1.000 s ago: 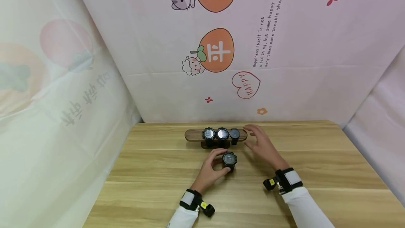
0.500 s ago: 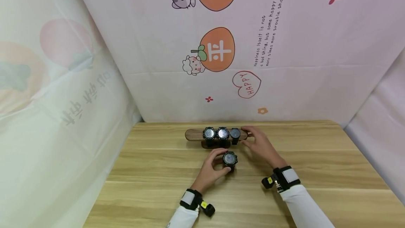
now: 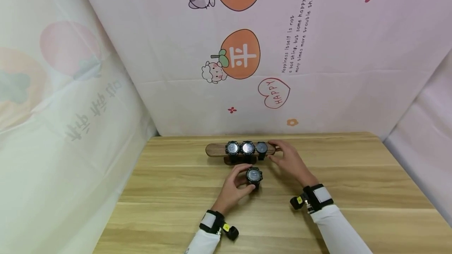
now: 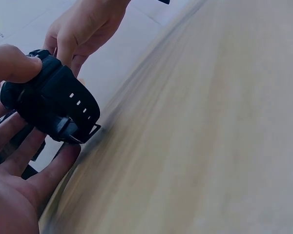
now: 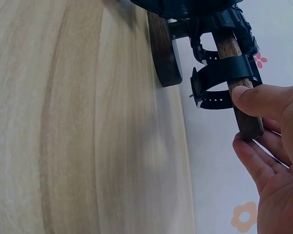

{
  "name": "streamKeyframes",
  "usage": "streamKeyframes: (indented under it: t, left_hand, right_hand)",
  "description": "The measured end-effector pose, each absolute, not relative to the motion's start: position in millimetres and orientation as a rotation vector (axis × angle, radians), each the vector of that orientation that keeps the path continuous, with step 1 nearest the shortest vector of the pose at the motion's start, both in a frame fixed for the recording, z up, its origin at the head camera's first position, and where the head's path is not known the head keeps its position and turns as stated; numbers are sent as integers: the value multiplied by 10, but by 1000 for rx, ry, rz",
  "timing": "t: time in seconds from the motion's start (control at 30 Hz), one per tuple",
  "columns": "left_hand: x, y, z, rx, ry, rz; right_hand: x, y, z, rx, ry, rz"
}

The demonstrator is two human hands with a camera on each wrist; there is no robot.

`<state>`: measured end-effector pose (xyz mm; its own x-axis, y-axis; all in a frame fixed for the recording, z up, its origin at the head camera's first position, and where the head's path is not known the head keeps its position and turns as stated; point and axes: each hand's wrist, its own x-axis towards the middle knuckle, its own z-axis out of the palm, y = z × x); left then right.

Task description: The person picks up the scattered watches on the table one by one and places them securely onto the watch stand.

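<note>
My left hand (image 3: 231, 192) holds a black digital watch (image 3: 254, 175) by its case between thumb and fingers, in front of a wooden watch stand (image 3: 214, 150). In the left wrist view its buckled strap (image 4: 80, 105) hangs as a loop. Three black watches sit side by side on the stand's bar: a left one (image 3: 232, 148), a middle one (image 3: 247, 148) and a right one (image 3: 261, 149). My right hand (image 3: 291, 164) grips the bar's right end. The right wrist view has its thumb on the bar (image 5: 249, 124), just beside the right watch's strap (image 5: 224, 70).
The stand's wooden foot (image 5: 165, 61) rests on the wood-grain table (image 3: 169, 199). Behind the table's back edge hangs a white printed cloth (image 3: 339, 69), and another white cloth (image 3: 88, 160) hangs at the left. Each wrist wears a strapped camera.
My right hand has moved slightly left, from beside the bar's right end to gripping it. The left hand keeps holding its watch with hardly any movement.
</note>
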<state>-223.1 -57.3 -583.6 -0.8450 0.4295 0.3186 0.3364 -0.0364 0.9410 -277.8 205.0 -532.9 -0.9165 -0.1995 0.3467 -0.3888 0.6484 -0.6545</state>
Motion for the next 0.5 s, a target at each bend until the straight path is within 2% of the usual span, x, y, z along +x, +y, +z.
streamKeyframes:
  t: [0.5]
  left_hand:
    - [-2229,-643,-5791,862,2248,2036]
  right_hand:
    - [-2772,2038,-5331,447,-2624,1159]
